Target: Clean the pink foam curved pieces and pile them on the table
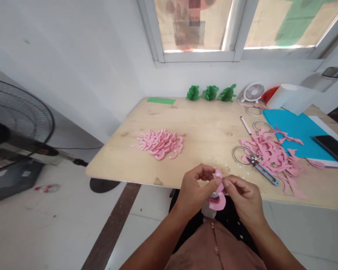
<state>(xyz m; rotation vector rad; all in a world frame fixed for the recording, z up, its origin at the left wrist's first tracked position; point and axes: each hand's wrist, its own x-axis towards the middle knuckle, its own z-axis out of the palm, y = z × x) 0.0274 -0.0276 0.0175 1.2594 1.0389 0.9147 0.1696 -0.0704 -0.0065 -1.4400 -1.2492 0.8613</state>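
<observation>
Over the table's front edge, my left hand [195, 189] is closed around a curved pink paper cutout [220, 202] with small white patches on it. The cutout looks layered or doubled at its lower curve. My right hand [245, 197] meets it from the other side, thumb and fingertips pinched together at the paper's edge. Whether a small bit sits in that pinch is too small to see. Further left on the table lies a heap of curved pink paper pieces [160, 143], several with white patches.
Pink paper scraps [273, 152], blue-handled scissors [263, 170], tape rings [242, 155] and a marker [245, 125] lie right. Behind are blue sheets [293, 127], a phone [332, 148], a small fan [253, 92] and green paper shapes [210, 92]. A floor fan [17, 112] stands left.
</observation>
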